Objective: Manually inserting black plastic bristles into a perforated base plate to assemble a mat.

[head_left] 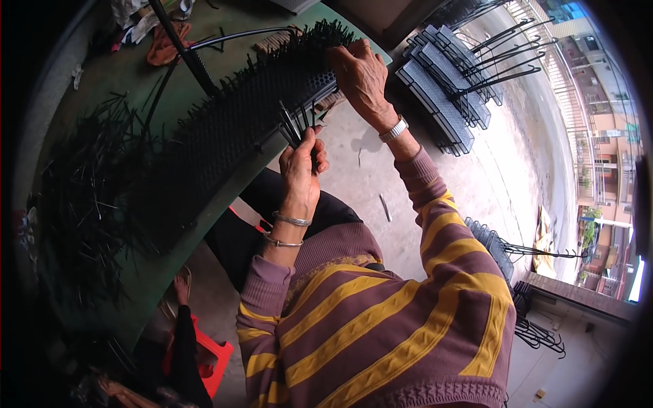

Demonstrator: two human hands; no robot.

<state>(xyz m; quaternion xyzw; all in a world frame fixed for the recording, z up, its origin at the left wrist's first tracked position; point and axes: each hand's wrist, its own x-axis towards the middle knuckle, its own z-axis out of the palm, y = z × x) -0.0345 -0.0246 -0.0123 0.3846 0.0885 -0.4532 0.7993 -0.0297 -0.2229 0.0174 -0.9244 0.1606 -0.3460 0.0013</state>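
Observation:
A long black perforated panel (238,119) lies along the green table, with a dense row of thin black strips (272,60) sticking up along its far side. My left hand (300,168) is closed around a small bundle of black strips (290,124), held just in front of the panel's near edge. At the panel's right end, my right hand (362,73) has its fingers pinched together close against the mesh. What the pinch holds, if anything, is hidden behind the fingers.
A heap of loose black strips (95,197) covers the left of the green table (146,299). Stacked grey mesh racks with long hooks (445,81) stand at right. Another person's hand (182,289) shows beside a red stool (216,353) at lower left.

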